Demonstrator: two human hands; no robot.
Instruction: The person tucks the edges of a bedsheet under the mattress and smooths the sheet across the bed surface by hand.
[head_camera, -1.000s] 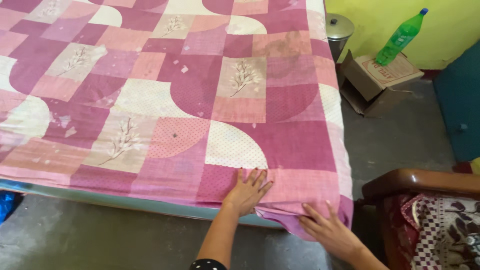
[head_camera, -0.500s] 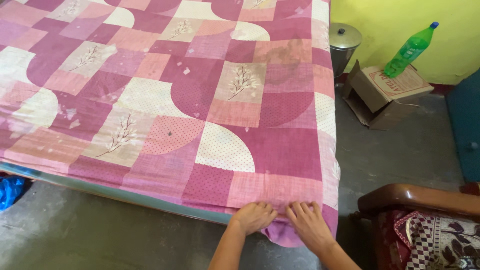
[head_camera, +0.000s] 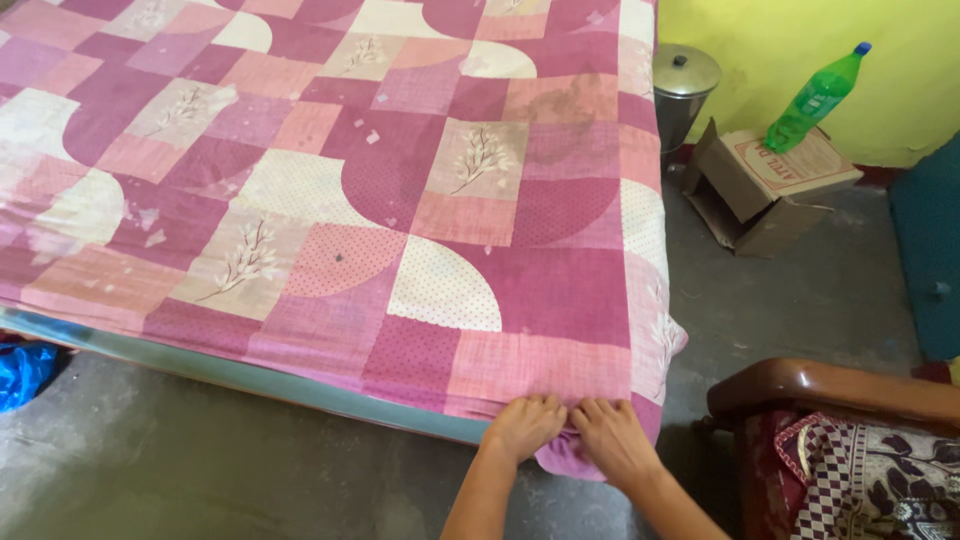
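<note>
1. A blue bag (head_camera: 22, 368) lies on the floor at the far left, under the mattress edge (head_camera: 250, 375).
2. The pink patchwork bedsheet (head_camera: 400, 200) covers the bed; its near right corner (head_camera: 575, 455) hangs loose just below both hands.
3. The left hand (head_camera: 525, 425) has its fingers curled over the sheet's near hem, seemingly pinching it, though the grip is hidden.
4. The right hand (head_camera: 612, 435) touches it, fingers bent onto the same corner, which it sits nearer to.
5. The hem runs left to right, away from the fingers.
6. A wooden chair arm (head_camera: 830, 385) stands near right; a green bottle (head_camera: 815, 95) rests on a cardboard box (head_camera: 770, 185) farther off.
</note>
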